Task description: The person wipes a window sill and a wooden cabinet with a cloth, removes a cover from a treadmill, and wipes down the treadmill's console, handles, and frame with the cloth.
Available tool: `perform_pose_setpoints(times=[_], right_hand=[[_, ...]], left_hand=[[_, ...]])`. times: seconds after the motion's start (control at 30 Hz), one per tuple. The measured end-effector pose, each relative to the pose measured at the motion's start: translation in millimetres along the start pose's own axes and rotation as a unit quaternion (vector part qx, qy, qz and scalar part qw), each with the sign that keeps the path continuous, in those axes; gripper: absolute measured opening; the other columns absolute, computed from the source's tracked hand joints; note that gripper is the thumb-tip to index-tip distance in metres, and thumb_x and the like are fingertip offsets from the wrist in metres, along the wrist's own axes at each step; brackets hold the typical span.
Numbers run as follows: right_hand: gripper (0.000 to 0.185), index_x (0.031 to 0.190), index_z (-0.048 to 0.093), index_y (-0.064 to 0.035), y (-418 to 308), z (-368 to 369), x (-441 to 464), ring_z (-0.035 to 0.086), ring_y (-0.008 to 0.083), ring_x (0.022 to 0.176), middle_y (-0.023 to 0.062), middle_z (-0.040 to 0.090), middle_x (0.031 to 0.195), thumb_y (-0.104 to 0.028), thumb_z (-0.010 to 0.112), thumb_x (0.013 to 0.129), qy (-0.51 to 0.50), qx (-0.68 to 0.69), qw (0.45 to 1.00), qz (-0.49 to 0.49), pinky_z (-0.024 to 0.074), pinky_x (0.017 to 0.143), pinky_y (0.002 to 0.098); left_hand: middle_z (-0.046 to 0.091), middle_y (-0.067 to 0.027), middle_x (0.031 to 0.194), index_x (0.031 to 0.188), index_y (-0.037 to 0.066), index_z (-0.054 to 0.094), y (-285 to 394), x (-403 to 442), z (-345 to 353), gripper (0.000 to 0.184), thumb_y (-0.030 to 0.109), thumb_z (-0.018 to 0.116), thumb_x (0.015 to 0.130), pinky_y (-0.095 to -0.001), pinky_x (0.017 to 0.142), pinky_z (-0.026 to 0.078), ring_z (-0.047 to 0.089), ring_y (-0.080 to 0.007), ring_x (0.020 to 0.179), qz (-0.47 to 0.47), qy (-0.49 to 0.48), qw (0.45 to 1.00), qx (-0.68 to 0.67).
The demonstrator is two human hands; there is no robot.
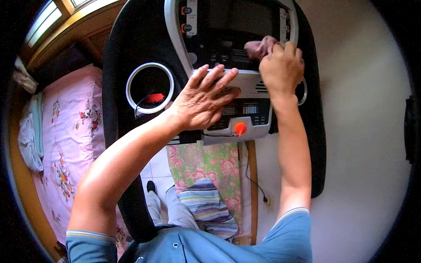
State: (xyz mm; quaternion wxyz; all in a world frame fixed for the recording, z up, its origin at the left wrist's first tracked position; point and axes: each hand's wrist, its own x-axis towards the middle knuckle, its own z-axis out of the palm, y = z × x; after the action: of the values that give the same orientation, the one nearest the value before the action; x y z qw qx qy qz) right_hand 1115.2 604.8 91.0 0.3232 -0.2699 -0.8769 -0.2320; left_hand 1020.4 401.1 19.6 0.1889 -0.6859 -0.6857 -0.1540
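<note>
Across the lower part of a treadmill console (250,81) lies my left hand (204,98), palm down with its fingers stretched out. My right hand (283,65) grips a crumpled pinkish cloth (261,47) against the console's dark panel, below the black screen (239,19). Part of the cloth is hidden under my fingers. Below my left hand, an orange safety key (240,128) sits in the console's lower middle. Orange and black knobs (187,27) line the panel's left side.
Left of the console is a round cup holder (128,87) with a red clip (154,98) inside. A bed with a pink floral sheet (72,127) stands at the left. A striped cloth (206,204) and a green floral mat (228,171) lie below. A white wall (364,131) is at the right.
</note>
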Motion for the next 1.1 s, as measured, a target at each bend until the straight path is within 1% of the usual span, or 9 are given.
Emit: perform_pose_setpoints(times=[0.1, 0.3, 0.43, 0.57, 0.7, 0.87, 0.97, 1.03, 1.1], right_hand=[[0.020, 0.091, 0.072, -0.0056, -39, -20, -3, 0.062, 0.0304, 0.091, 0.0141, 0.061, 0.097, -0.019, 0.063, 0.080, -0.052, 0.079, 0.995, -0.018, 0.0545, 0.073, 0.0427], [0.019, 0.078, 0.072, -0.0088, -60, -15, 2, 0.062, 0.0300, 0.086, 0.0118, 0.062, 0.090, -0.023, 0.061, 0.081, 0.038, 0.225, 0.968, -0.108, 0.0517, 0.070, 0.0449], [0.015, 0.081, 0.072, -0.0094, -15, 0, -6, 0.065, 0.0327, 0.085, 0.0135, 0.065, 0.089, -0.022, 0.063, 0.080, 0.012, 0.184, 0.980, 0.072, 0.0532, 0.073, 0.0459], [0.025, 0.092, 0.068, -0.0070, -75, -9, -3, 0.062, 0.0320, 0.095, 0.0133, 0.064, 0.095, -0.028, 0.068, 0.078, 0.001, 0.284, 0.959, -0.025, 0.0515, 0.079, 0.0450], [0.014, 0.091, 0.070, -0.0088, -69, -9, -7, 0.063, 0.0274, 0.092, 0.0098, 0.066, 0.100, -0.017, 0.068, 0.080, 0.042, 0.309, 0.948, -0.062, 0.0521, 0.084, 0.0420], [0.013, 0.087, 0.071, -0.0081, -15, 2, -14, 0.062, 0.0317, 0.093, 0.0140, 0.068, 0.089, -0.016, 0.066, 0.079, 0.071, 0.207, 0.966, 0.139, 0.0501, 0.082, 0.0445], [0.014, 0.083, 0.070, -0.0046, -57, -1, -10, 0.061, 0.0322, 0.091, 0.0142, 0.068, 0.091, -0.018, 0.065, 0.081, 0.089, 0.255, 0.956, 0.114, 0.0487, 0.083, 0.0466], [0.020, 0.084, 0.071, -0.0050, -95, -19, -10, 0.060, 0.0326, 0.091, 0.0142, 0.067, 0.093, -0.024, 0.068, 0.080, 0.096, 0.278, 0.953, -0.078, 0.0487, 0.084, 0.0453], [0.020, 0.090, 0.074, -0.0100, -125, -27, -14, 0.060, 0.0319, 0.098, 0.0124, 0.066, 0.096, -0.025, 0.066, 0.080, 0.055, 0.349, 0.935, -0.022, 0.0479, 0.088, 0.0464]], left_hand=[[0.028, -0.0123, 0.158, 0.132, 0.024, 0.059, -2, -1, 3, 0.053, 0.036, 0.056, 0.081, -0.0512, 0.121, 0.008, 0.022, -0.0323, 0.146, 0.003, 0.002, 0.999, -0.037], [0.037, -0.0110, 0.150, 0.131, 0.026, 0.060, -1, -3, 6, 0.051, 0.036, 0.056, 0.081, -0.0529, 0.120, 0.008, 0.022, -0.0317, 0.146, -0.005, -0.030, 1.000, -0.007], [0.026, -0.0109, 0.160, 0.134, 0.026, 0.057, -3, -3, 5, 0.055, 0.033, 0.057, 0.079, -0.0515, 0.120, 0.007, 0.023, -0.0330, 0.147, -0.001, 0.002, 1.000, -0.028], [0.039, -0.0131, 0.151, 0.132, 0.025, 0.059, -6, -5, 13, 0.055, 0.039, 0.056, 0.079, -0.0534, 0.120, 0.005, 0.022, -0.0345, 0.147, 0.003, -0.022, 0.999, -0.027], [0.037, -0.0133, 0.152, 0.134, 0.024, 0.058, -6, -4, 11, 0.055, 0.036, 0.057, 0.080, -0.0557, 0.121, 0.005, 0.020, -0.0347, 0.148, 0.016, 0.002, 0.999, -0.034], [0.029, -0.0120, 0.158, 0.133, 0.017, 0.059, -3, -4, -4, 0.048, 0.027, 0.058, 0.087, -0.0512, 0.121, 0.011, 0.022, -0.0321, 0.148, 0.021, 0.010, 0.998, -0.064], [0.038, -0.0088, 0.153, 0.128, 0.014, 0.062, -2, -14, 1, 0.040, 0.023, 0.056, 0.090, -0.0517, 0.120, 0.013, 0.025, -0.0313, 0.146, 0.051, -0.011, 0.997, -0.055], [0.042, -0.0092, 0.149, 0.126, 0.014, 0.063, -1, -16, 5, 0.038, 0.023, 0.056, 0.090, -0.0528, 0.118, 0.014, 0.028, -0.0308, 0.144, 0.058, -0.007, 0.997, -0.059], [0.051, -0.0096, 0.139, 0.123, 0.013, 0.063, 3, -14, 7, 0.036, 0.019, 0.061, 0.088, -0.0533, 0.117, 0.020, 0.036, -0.0341, 0.138, -0.055, 0.033, 0.959, -0.277]])
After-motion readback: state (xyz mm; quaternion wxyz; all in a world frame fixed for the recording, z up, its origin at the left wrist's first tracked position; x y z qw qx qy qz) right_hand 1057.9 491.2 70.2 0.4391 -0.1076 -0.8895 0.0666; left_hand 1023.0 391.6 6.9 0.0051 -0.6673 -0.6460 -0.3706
